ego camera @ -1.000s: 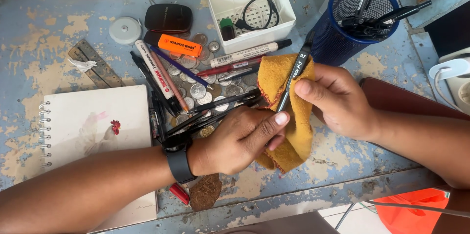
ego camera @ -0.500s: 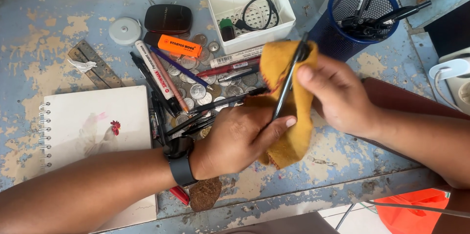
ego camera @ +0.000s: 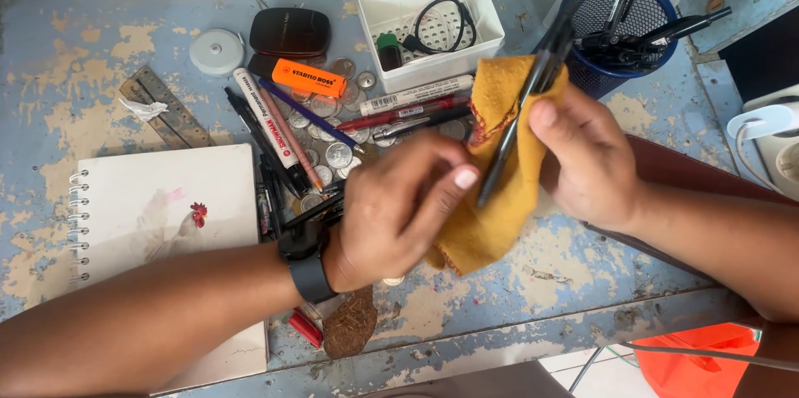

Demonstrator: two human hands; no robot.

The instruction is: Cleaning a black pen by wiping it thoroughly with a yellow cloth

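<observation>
Two hands meet at centre: the right hand (ego camera: 595, 156) pinches a black pen (ego camera: 518, 119) against a yellow cloth (ego camera: 499, 198), which the left hand (ego camera: 399, 206) grips closed. The blue mesh pen cup (ego camera: 620, 40) stands at one o'clock; a wide swipe might tip it.

Slim black pen (ego camera: 520, 119), tilted (tip low-left) across a crumpled mustard-yellow cloth (ego camera: 491, 215); both held above the tabletop

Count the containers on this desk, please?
2: a white box at top centre with a cable inside, and a blue mesh cup of pens at upper right. Others may sit out of view.
</observation>
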